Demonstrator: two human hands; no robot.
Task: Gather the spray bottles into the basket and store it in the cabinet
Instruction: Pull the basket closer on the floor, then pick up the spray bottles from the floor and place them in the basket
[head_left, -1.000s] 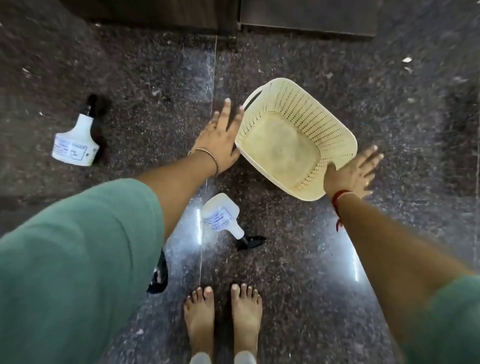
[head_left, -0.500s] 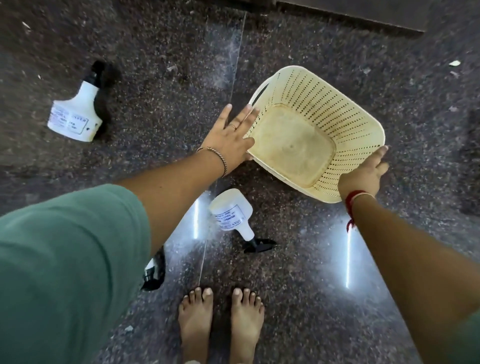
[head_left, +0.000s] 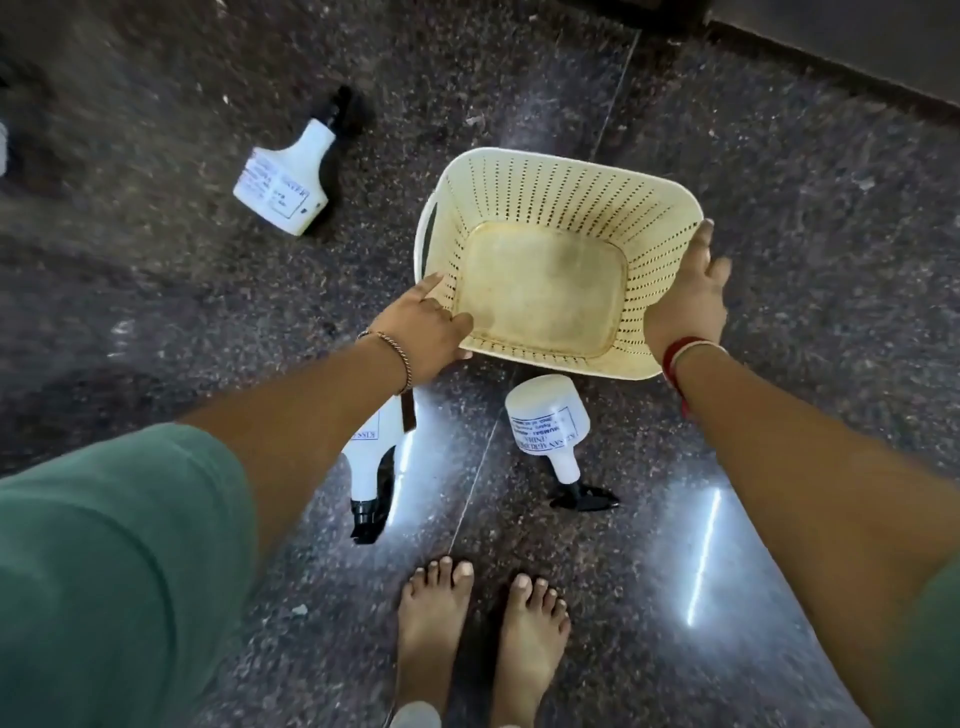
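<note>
A cream perforated plastic basket (head_left: 561, 208) sits empty on the dark granite floor. My left hand (head_left: 423, 327) grips its near left corner, thumb over the rim. My right hand (head_left: 688, 296) holds its right rim. Three white spray bottles with black trigger heads lie on the floor. One bottle (head_left: 283, 179) lies to the far left of the basket. Another bottle (head_left: 548, 426) lies just in front of the basket. The third bottle (head_left: 371, 462) is partly hidden under my left forearm.
My bare feet (head_left: 483, 639) stand on the floor (head_left: 805, 208) below the bottles. A dark cabinet base (head_left: 841, 47) runs along the top right. Bright light streaks reflect on the polished floor near my feet.
Both hands have closed onto the basket, the left sliding to its near corner. The view has shifted, so the third bottle under my left arm now shows more.
</note>
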